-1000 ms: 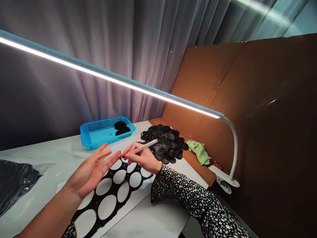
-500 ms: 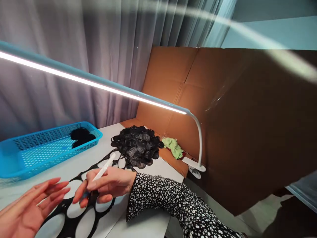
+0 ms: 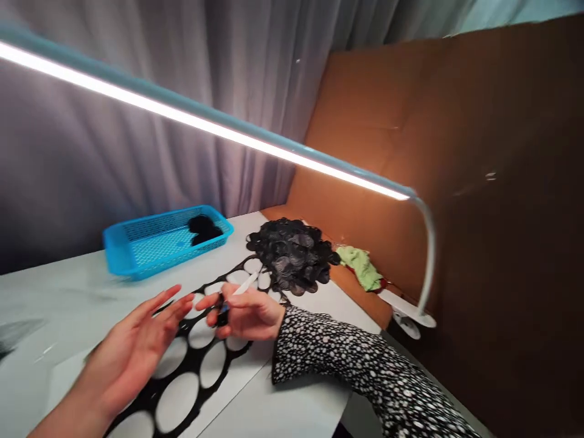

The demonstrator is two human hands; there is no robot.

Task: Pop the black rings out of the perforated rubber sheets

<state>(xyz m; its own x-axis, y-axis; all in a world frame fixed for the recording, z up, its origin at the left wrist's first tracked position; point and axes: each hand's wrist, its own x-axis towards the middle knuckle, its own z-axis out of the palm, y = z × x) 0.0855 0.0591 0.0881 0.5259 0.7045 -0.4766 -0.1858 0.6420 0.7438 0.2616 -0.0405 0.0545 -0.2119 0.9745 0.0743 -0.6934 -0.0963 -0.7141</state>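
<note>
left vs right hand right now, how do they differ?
The right hand is curled, pinching a white pen, while the left hand is open with fingers spread and holds nothing. The right wrist sits in a black-and-white polka-dot sleeve; the left forearm shows bare. Both hands are over the black sheet with oval holes.

Surface: white marble-patterned bench [image 3: 68,304]
Landmark: black sheet with oval cut-outs [image 3: 198,371], lying lengthwise on a white backing board [image 3: 237,365]
Far end of the sheet: heap of black discs [image 3: 289,255], touching it
Far left of the sheet: blue perforated plastic tray [image 3: 166,243], well apart from it, a small black clump inside
Left of the sheet: blurred corner of a dark plastic bag [image 3: 13,334], at the bench's near left
</note>
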